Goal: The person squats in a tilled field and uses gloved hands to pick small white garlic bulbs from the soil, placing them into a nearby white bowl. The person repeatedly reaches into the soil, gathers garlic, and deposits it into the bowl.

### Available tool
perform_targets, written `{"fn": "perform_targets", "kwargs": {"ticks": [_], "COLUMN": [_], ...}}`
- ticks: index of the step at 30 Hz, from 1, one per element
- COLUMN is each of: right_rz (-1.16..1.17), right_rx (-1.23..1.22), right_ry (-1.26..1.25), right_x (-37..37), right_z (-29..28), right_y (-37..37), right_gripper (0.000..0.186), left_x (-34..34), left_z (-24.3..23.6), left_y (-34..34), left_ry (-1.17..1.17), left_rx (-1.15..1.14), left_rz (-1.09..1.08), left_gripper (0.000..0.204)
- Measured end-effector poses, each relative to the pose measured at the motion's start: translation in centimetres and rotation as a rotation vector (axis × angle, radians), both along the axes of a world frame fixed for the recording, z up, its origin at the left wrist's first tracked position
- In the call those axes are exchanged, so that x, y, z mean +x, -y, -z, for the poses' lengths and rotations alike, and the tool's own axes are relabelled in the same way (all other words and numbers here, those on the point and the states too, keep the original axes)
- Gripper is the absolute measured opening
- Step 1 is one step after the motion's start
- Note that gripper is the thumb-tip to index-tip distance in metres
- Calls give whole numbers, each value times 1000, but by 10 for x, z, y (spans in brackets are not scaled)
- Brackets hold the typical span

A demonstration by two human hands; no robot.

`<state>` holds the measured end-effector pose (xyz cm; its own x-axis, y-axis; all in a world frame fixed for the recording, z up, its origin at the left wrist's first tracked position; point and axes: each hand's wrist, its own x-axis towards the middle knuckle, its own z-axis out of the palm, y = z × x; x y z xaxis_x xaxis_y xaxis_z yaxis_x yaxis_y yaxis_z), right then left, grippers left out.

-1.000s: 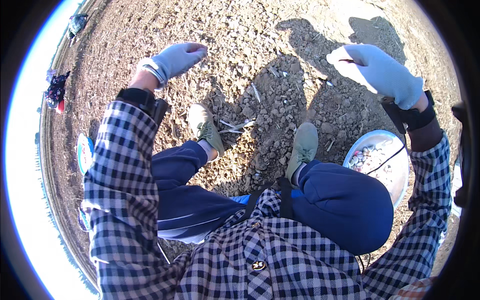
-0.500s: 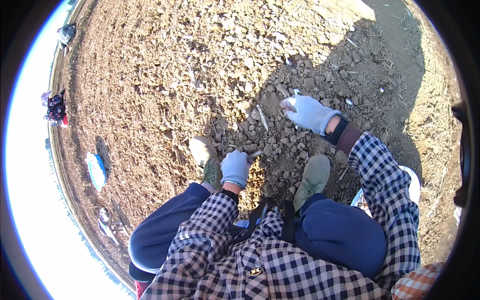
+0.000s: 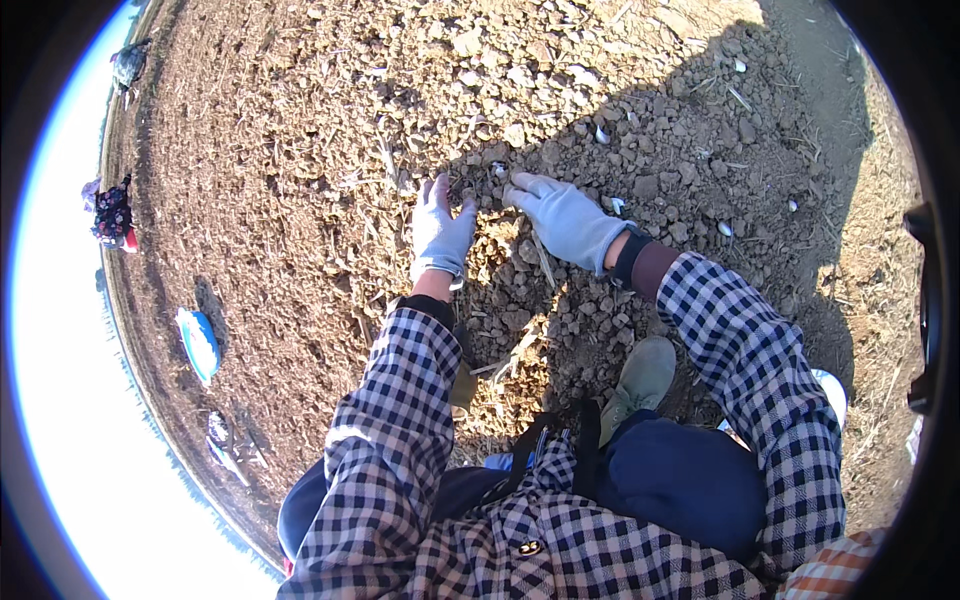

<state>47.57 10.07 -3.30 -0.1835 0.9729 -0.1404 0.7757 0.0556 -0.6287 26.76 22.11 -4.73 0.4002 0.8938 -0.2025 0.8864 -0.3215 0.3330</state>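
Both hands wear pale gloves and reach down to the dry, cloddy soil (image 3: pixel 540 320) ahead of my feet. My left hand (image 3: pixel 440 225) is at the soil with thumb and fingers apart. Just right of it, my right hand (image 3: pixel 560 215) has its fingers stretched forward onto the dirt, their tips partly hidden among clods. A small white clove-like piece (image 3: pixel 500 169) lies between and just beyond the fingertips. Several similar pieces (image 3: pixel 725 228) are scattered farther right, partly in shadow. My green shoe (image 3: pixel 640 380) stands below my right hand.
A pale basin (image 3: pixel 830 390) is mostly hidden by my right forearm. At far left lie a blue basin (image 3: pixel 200 345) and some small items (image 3: pixel 220 445). A person in dark flowered clothing (image 3: pixel 112 210) and another person (image 3: pixel 128 65) are along the left field edge.
Both hands came down from raised, wide-apart positions. Over the last half second my left hand moved forward and spread its fingers, while my right hand moved left toward it.
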Motion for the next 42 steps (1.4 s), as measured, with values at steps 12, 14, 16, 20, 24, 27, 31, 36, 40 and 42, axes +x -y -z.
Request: {"fn": "perform_targets", "kwargs": {"ticks": [12, 14, 16, 20, 24, 27, 31, 36, 40, 42], "right_rz": [8, 159, 234, 69, -62, 279, 143, 93, -73, -113], "right_rx": [-41, 12, -107, -67, 59, 169, -1, 129, -133, -129], "right_ry": [87, 281, 456, 444, 142, 322, 441, 341, 538, 523], "right_x": [14, 14, 10, -5, -5, 12, 21, 2, -28, -45], "right_z": [11, 15, 17, 18, 18, 20, 22, 18, 10, 7], "right_y": [-17, -16, -17, -23, -28, -40, -55, -21, 32, 50], "right_gripper": [59, 61, 65, 68, 57, 60, 68, 67, 59, 65], "left_x": [-1, -7, -4, 19, 30, 34, 33, -5, -16, -13], "left_z": [22, 27, 33, 35, 13, 1, 7, 12, 14, 10], "left_y": [33, 17, 9, 13, 12, 1, -7, 14, 64, 103], "left_ry": [460, 429, 124, 280, 519, 616, 187, 325, -389, -256], "left_rx": [-141, -137, -94, -307, -214, -389, -213, -271, 172, 54], "left_rz": [65, -208, -186, 8, 14, -459, 17, -57, 180, 138], "left_gripper": [66, 67, 70, 78, 49, 56, 60, 58, 64, 66]}}
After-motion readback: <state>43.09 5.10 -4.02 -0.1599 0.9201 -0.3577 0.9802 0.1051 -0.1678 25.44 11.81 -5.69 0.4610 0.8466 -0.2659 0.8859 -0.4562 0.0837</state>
